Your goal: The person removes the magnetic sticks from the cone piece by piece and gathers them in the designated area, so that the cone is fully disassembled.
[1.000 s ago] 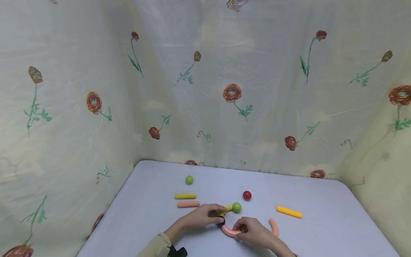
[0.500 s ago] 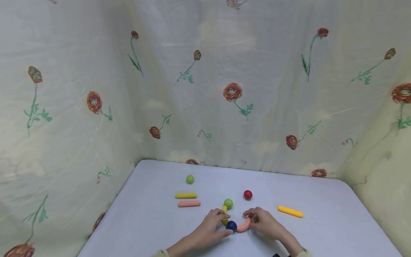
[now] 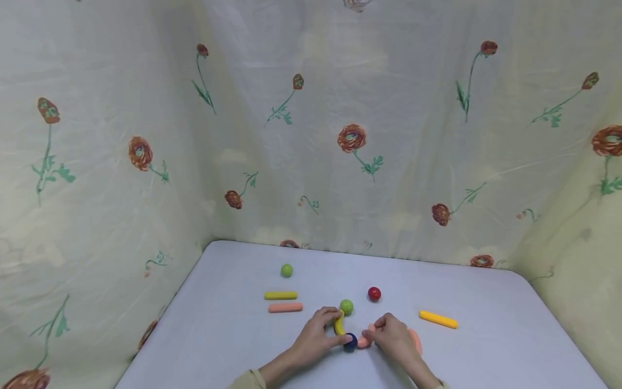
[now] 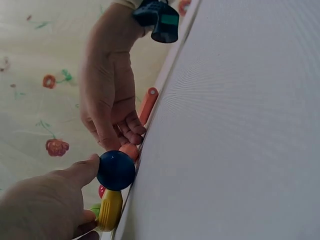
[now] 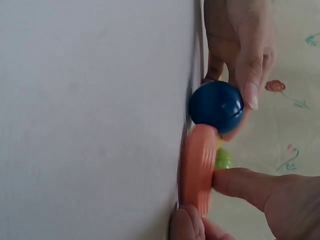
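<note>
My left hand [image 3: 313,335] spans a yellow curved toy rod [image 3: 338,324] and a dark blue ball [image 3: 350,342]. Its thumb presses the ball, while its fingers hold the rod near the far end. A green ball [image 3: 346,307] sits at that end. With my right hand [image 3: 394,340] I pinch a pink curved toy rod [image 5: 198,170] between thumb and fingers. One end of this rod meets the blue ball [image 5: 216,106] in the right wrist view. Another pink curved rod [image 3: 415,340] lies just right of my right hand, partly hidden by it.
On the white table [image 3: 233,324], a yellow straight rod [image 3: 281,295] and a pink straight rod [image 3: 285,307] lie left. Behind them is a second green ball [image 3: 286,270]. A red ball [image 3: 374,294] and an orange-yellow rod [image 3: 438,319] lie right. Flowered cloth [image 3: 311,162] surrounds the table.
The joined yellow rod and balls have swung round: the green ball moved left, the blue ball right and nearer. My right hand has turned the pink curved rod upward at the blue ball.
</note>
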Motion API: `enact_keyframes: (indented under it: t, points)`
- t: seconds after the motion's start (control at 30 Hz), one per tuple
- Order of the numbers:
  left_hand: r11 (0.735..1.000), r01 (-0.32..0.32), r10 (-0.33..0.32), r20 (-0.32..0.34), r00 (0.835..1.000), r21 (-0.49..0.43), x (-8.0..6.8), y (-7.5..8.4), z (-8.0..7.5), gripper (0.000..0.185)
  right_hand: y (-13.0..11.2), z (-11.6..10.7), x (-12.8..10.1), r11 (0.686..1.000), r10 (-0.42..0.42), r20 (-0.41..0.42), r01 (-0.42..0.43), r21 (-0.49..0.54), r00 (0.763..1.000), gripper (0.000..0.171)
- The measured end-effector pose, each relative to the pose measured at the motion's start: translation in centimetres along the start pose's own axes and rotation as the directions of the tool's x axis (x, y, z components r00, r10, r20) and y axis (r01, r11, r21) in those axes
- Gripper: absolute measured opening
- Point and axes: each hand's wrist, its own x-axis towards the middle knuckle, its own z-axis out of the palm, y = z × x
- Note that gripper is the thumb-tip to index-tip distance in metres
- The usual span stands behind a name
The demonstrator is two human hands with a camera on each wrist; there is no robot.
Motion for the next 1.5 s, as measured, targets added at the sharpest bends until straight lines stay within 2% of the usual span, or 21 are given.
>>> enact_keyframes:
  t: [0.13,0.33,0.43,0.57,0.87,1.1,1.27,1.4,1.5]
  points:
    - [1.000,-0.020,0.020,-0.001,1.000,0.009,0.0,-0.3,0.0,0.069,-0.4,0.4,0.0,1.000,-0.016,-0.010,0.016,0.002,1.000,0.025]
    - [1.000,-0.005,0.005,0.011,1.000,0.004,0.1,-0.2,0.0,0.068,-0.4,-0.2,-0.1,0.998,-0.038,0.013,0.039,-0.058,0.999,0.018]
    - [1.000,0.006,-0.006,0.017,1.000,0.000,0.1,-0.1,0.0,0.069,0.0,-1.0,-0.2,0.995,-0.018,0.022,0.020,-0.102,1.000,0.016]
    - [1.000,0.016,-0.016,0.019,1.000,-0.002,0.2,-0.1,0.0,0.070,0.5,-2.3,-0.3,0.987,0.054,0.045,-0.047,-0.151,0.998,0.017]
    - [1.000,0.021,-0.021,0.022,1.000,-0.005,0.1,-0.1,0.0,0.070,1.9,-4.3,-0.4,0.975,0.073,0.040,-0.063,-0.211,0.997,0.023]
    - [1.000,0.005,-0.005,0.020,1.000,-0.006,0.1,-0.2,0.0,0.069,2.1,-4.8,-0.3,0.973,0.085,0.057,-0.071,-0.222,0.995,0.026]
    - [1.000,-0.004,0.004,0.022,1.000,-0.013,0.2,-0.3,0.1,0.069,2.0,-4.8,-0.3,0.970,0.067,0.033,-0.058,-0.236,0.997,0.024]
    - [0.999,-0.006,0.007,0.004,1.000,-0.038,0.3,-0.2,0.0,0.062,1.4,-4.3,-0.2,0.981,0.068,0.030,-0.061,-0.185,0.997,0.026]
    - [0.998,-0.016,0.015,-0.022,1.000,-0.058,0.8,-0.4,-0.2,0.051,0.7,-3.4,-0.2,0.994,0.009,0.060,-0.002,-0.112,0.998,0.027]
